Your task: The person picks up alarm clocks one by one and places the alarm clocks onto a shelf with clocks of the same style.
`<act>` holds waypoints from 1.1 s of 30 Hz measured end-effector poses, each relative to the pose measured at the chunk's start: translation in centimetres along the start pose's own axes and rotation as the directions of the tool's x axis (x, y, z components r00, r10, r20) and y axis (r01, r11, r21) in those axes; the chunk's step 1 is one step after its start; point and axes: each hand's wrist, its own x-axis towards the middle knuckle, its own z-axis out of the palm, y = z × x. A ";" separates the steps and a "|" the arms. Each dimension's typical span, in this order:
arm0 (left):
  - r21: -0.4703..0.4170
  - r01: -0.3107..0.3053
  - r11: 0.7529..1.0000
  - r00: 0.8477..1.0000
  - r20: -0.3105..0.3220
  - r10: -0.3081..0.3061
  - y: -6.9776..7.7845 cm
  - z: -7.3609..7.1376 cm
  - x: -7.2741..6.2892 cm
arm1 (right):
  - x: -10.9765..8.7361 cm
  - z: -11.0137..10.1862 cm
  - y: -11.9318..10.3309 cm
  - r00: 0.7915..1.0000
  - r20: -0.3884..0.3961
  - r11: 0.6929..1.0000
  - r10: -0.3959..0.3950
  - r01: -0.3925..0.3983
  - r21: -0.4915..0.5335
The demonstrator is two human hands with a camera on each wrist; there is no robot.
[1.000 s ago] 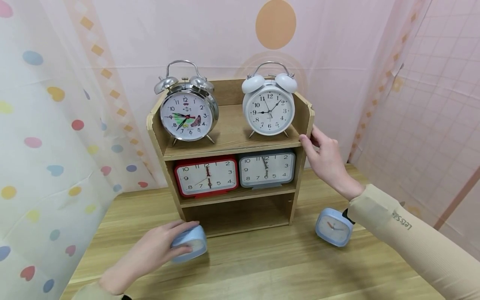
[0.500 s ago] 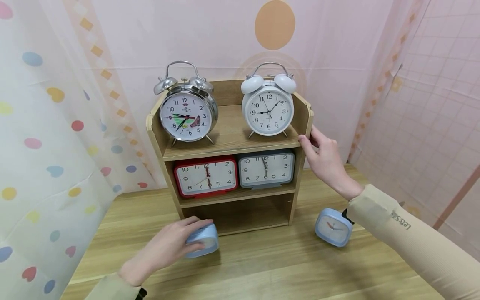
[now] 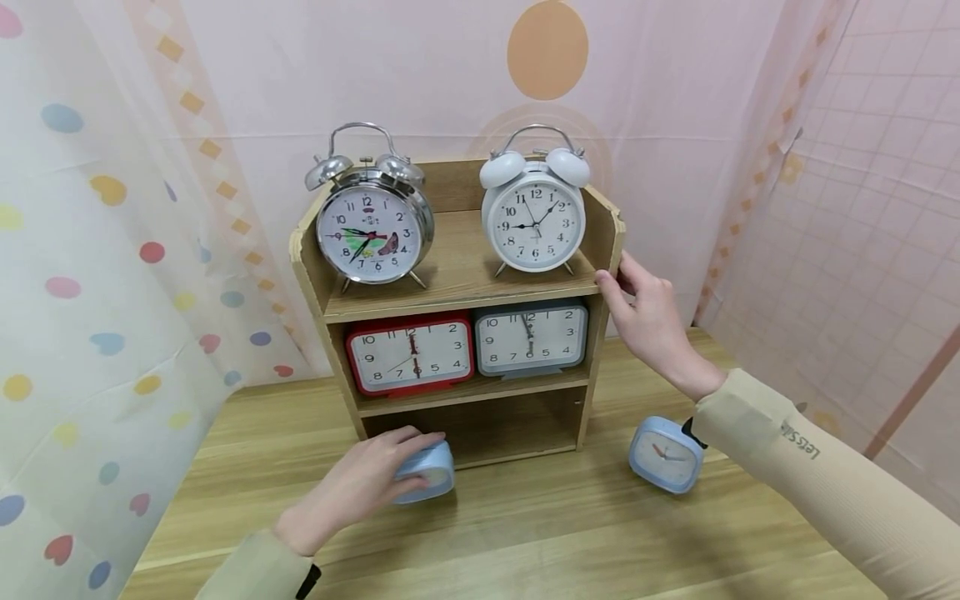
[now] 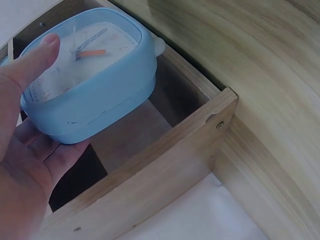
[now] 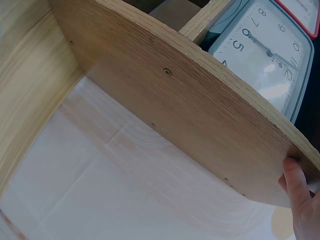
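Note:
My left hand (image 3: 367,475) grips a small light-blue alarm clock (image 4: 100,105), thumb over its face and fingers behind it. In the head view this clock is in front of the lower left of the wooden shelf (image 3: 465,304), by the bottom compartment's opening. My right hand (image 3: 652,321) holds the shelf's right side panel (image 5: 185,110) near the top board, thumb at the front edge. A second light-blue alarm clock (image 3: 666,454) leans back on the table below my right forearm.
On the top board stand a silver twin-bell clock (image 3: 372,233) and a white twin-bell clock (image 3: 536,223). The middle compartment holds a red-framed clock (image 3: 411,354) and a grey-framed clock (image 3: 531,340). A wood-grain table (image 3: 517,542) lies beneath, with patterned curtains (image 3: 675,100) behind.
My left hand has carried the blue clock rightward and slightly up, along the front of the bottom compartment. The right hand stays on the side panel.

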 end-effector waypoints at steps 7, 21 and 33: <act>0.001 -0.011 1.000 1.000 -0.004 0.011 -0.1 0.7 0.4 | 0.0 0.0 -0.1 1.000 0.005 1.000 0.009 -0.009 0.005; 0.025 0.027 0.999 1.000 0.003 -0.027 -0.6 1.1 1.3 | -0.1 0.0 -0.1 1.000 0.014 1.000 0.012 -0.012 0.001; 0.056 0.031 0.998 0.999 -0.012 -0.030 -1.1 1.6 1.9 | -0.1 -0.1 -0.2 1.000 0.008 1.000 0.014 -0.014 -0.002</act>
